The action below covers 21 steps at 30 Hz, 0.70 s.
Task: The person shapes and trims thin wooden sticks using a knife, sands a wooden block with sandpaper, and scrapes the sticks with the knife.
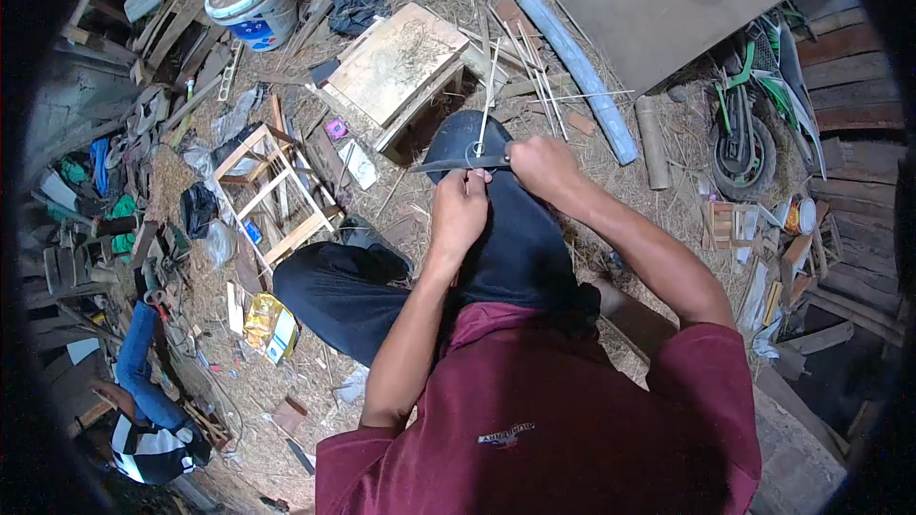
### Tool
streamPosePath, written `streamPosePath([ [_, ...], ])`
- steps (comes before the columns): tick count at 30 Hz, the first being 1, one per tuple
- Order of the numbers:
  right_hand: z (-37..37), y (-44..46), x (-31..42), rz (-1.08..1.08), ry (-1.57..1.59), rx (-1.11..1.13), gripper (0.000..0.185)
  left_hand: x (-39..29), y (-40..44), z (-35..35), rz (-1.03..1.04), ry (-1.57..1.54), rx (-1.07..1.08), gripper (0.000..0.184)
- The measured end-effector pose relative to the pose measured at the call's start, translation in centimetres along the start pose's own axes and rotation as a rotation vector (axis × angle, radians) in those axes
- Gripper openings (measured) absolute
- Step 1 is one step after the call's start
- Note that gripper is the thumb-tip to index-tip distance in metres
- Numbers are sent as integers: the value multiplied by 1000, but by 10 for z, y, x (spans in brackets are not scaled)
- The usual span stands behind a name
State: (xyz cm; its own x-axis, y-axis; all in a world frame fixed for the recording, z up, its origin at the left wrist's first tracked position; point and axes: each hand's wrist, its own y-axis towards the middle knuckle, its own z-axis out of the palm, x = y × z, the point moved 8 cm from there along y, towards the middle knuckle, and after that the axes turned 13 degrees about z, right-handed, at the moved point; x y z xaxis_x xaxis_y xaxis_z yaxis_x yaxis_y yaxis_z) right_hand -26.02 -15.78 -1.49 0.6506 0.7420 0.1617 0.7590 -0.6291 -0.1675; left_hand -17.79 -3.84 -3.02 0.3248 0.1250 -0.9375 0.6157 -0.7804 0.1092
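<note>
My right hand (544, 168) is closed around the handle end of a knife (441, 166). Its long dark blade lies crosswise over my raised knee, pointing left. Just below the blade, my left hand (460, 206) pinches the near end of a thin pale wooden strip (486, 114). The strip runs away from me under or against the blade; their exact contact is hard to make out. A small pale curl (476, 149) shows beside the strip at the blade. Beneath both lies a dark pad (468, 130) over the knee. My fingers hide the knife handle.
A low wooden bench (393, 62) stands ahead, with loose sticks (539, 76) and a grey pipe (574, 72) to its right. Leftward are a wooden frame (277, 193) and a bucket (250, 2). A motorbike (749, 119) stands right; another person (153, 420) sits lower left.
</note>
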Motion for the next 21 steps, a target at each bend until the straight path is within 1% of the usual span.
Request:
streamPosePath([
  [3,-5,-1,-3,60,22,-33,14,4,-17,4,-101,-77,75,25],
  [6,-9,-2,-10,91,-21,-54,15,1,-41,0,-173,-154,88,24],
  [7,-7,-4,-10,92,-25,-67,15,-2,-47,-2,-202,-172,138,23],
  [10,-4,-10,-20,112,-48,-94,15,-8,-63,-7,-272,-241,158,23],
  [11,-4,-10,-22,121,-53,-96,15,-12,-65,-11,-243,-214,169,23],
  [14,-6,-9,-33,176,-59,-100,14,-14,-84,-14,-239,-267,186,23],
  [18,-15,-9,-55,316,-14,-71,13,-17,-127,-29,-401,-401,242,22],
  [19,-13,-10,-57,284,-3,-84,13,-18,-132,-32,-425,-426,254,22],
  [21,-11,-11,-56,300,4,-78,13,-23,-130,-36,-425,-401,277,21],
])
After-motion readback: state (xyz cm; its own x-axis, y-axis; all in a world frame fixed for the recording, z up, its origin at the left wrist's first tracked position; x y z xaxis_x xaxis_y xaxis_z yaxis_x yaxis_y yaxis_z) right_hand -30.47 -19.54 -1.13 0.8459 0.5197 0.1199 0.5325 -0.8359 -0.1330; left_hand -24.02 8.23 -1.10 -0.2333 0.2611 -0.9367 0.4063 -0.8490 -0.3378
